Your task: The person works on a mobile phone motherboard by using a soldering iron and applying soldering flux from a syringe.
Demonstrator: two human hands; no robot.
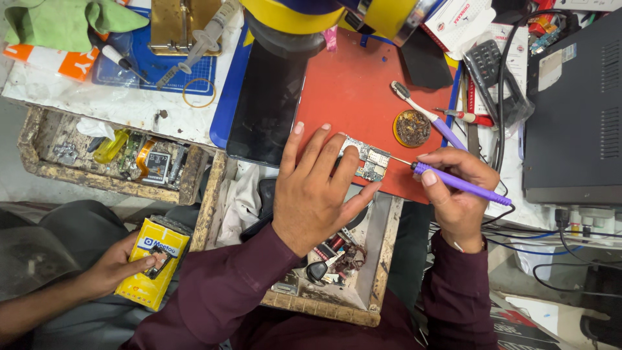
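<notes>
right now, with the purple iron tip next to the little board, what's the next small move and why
Probably ease the soldering iron tip a touch left onto the circuit board. The right hand holds it pen-style with the tip at the board's right edge, and the left hand lies flat on the board, fingers spread, pinning it to the red mat.

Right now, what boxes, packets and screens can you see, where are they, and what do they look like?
Yellow packet: bottom left, held in another person's hand, flat, with a blue and white label.
White boxes: top right, behind the red mat, white card with red marks.
Phone screen: left of the red mat, dark glass rectangle, off.
Orange and white packet: top left, under a green cloth.
</notes>
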